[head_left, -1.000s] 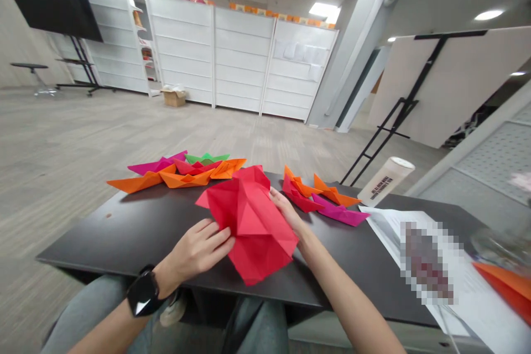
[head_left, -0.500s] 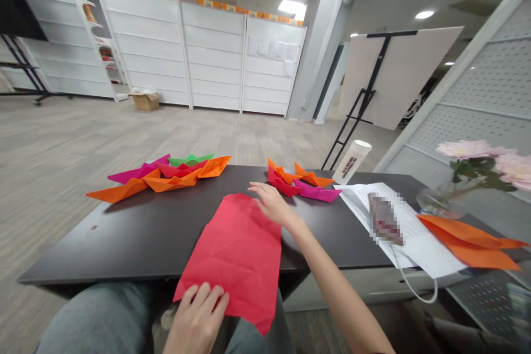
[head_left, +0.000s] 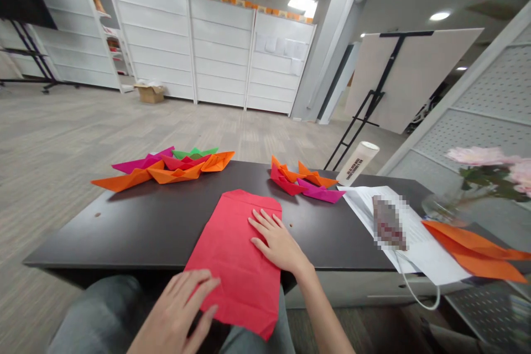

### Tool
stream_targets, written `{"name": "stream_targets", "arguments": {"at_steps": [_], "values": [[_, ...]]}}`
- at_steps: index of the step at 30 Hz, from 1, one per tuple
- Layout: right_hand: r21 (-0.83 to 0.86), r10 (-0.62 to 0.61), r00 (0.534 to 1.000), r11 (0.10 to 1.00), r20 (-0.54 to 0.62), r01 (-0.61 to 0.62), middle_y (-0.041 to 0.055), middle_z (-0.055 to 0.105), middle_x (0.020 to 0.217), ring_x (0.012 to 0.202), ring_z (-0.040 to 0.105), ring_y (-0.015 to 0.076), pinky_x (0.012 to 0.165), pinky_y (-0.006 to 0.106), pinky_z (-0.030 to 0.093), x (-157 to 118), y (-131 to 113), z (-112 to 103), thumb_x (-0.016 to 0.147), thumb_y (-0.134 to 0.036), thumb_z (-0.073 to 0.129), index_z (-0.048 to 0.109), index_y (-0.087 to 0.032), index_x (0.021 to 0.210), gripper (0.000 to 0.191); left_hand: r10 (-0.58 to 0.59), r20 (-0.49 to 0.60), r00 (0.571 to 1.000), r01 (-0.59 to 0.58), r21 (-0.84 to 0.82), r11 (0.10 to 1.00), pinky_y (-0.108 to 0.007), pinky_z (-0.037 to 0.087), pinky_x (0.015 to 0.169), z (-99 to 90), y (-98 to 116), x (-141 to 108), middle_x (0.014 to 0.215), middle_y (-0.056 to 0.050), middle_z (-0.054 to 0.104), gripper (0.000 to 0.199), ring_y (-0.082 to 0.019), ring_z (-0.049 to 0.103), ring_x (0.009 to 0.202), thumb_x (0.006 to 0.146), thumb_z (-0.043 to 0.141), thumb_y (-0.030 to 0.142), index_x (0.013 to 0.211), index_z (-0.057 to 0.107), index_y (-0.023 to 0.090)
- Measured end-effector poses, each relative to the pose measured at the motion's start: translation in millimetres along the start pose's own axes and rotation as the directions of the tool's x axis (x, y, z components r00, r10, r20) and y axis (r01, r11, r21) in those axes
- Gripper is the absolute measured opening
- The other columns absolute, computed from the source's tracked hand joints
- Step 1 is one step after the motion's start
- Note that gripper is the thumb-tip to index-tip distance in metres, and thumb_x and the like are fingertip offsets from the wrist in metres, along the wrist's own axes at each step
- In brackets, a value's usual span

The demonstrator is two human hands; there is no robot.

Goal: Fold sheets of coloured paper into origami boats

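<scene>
A creased sheet of red paper [head_left: 232, 249] lies over the dark table's front edge, its lower part hanging toward my lap. My right hand [head_left: 276, 238] rests flat on the sheet's upper right, fingers spread, palm down. At the lower left corner is my left hand [head_left: 186, 298], fingers apart and slightly blurred, over the paper's edge; whether it touches the paper I cannot tell. Folded paper boats stand beyond the sheet: an orange boat [head_left: 124, 178] among several at the left, and a magenta boat [head_left: 321, 192] with red and orange ones at the right.
On the dark table [head_left: 145, 232], a white cylinder [head_left: 357, 163] stands behind printed white sheets [head_left: 440, 265] with a blurred-out item on them. A folded orange paper [head_left: 477, 249] and a glass vase [head_left: 443, 207] with pink flowers are at the right.
My right hand has come down from the sheet's top edge and now lies flat on it. My left hand has shifted left with its fingers spreading. The paper looks flatter.
</scene>
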State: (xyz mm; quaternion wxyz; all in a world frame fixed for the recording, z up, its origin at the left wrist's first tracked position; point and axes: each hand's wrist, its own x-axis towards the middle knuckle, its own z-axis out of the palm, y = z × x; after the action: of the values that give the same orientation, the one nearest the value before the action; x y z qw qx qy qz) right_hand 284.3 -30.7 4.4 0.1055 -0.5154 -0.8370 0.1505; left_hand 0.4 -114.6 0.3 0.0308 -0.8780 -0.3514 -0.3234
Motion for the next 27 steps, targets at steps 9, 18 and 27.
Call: {"name": "stream_targets", "arguments": {"at_steps": [9, 18, 27], "values": [[0.111, 0.018, 0.995, 0.994, -0.099, -0.007, 0.0034, 0.031, 0.16, 0.15, 0.025, 0.0236, 0.121, 0.052, 0.02, -2, 0, -1, 0.095, -0.04, 0.053, 0.047, -0.027, 0.145, 0.052, 0.088, 0.543, 0.835, -0.017, -0.135, 0.991, -0.056, 0.026, 0.119, -0.3, -94, 18, 0.163, -0.007, 0.024, 0.098, -0.035, 0.033, 0.146, 0.076, 0.068, 0.031, 0.158, 0.015, 0.032], [0.267, 0.004, 0.99, 0.963, -0.139, 0.033, 0.0039, 0.058, 0.142, 0.138, 0.046, 0.0177, 0.117, 0.052, 0.032, -45, 16, 2, 0.072, 0.005, 0.032, 0.062, -0.024, 0.128, 0.07, 0.089, 0.541, 0.836, -0.012, -0.143, 0.99, -0.056, 0.036, 0.114, 22.8, -112, 13, 0.158, -0.003, 0.039, 0.087, -0.034, 0.029, 0.147, 0.078, 0.065, 0.016, 0.154, 0.027, 0.038], [0.208, -0.194, 0.98, 0.961, 0.043, 0.182, 0.0066, 0.034, 0.159, 0.15, 0.022, 0.0259, 0.121, 0.059, 0.012, -56, 15, -16, 0.062, -0.005, 0.052, 0.037, -0.024, 0.151, 0.092, 0.061, 0.411, 0.909, 0.04, -0.231, 0.972, -0.04, 0.045, 0.11, 14.7, -119, 10, 0.136, -0.004, 0.064, 0.051, -0.025, 0.058, 0.127, 0.083, 0.067, 0.026, 0.132, 0.06, 0.037]]}}
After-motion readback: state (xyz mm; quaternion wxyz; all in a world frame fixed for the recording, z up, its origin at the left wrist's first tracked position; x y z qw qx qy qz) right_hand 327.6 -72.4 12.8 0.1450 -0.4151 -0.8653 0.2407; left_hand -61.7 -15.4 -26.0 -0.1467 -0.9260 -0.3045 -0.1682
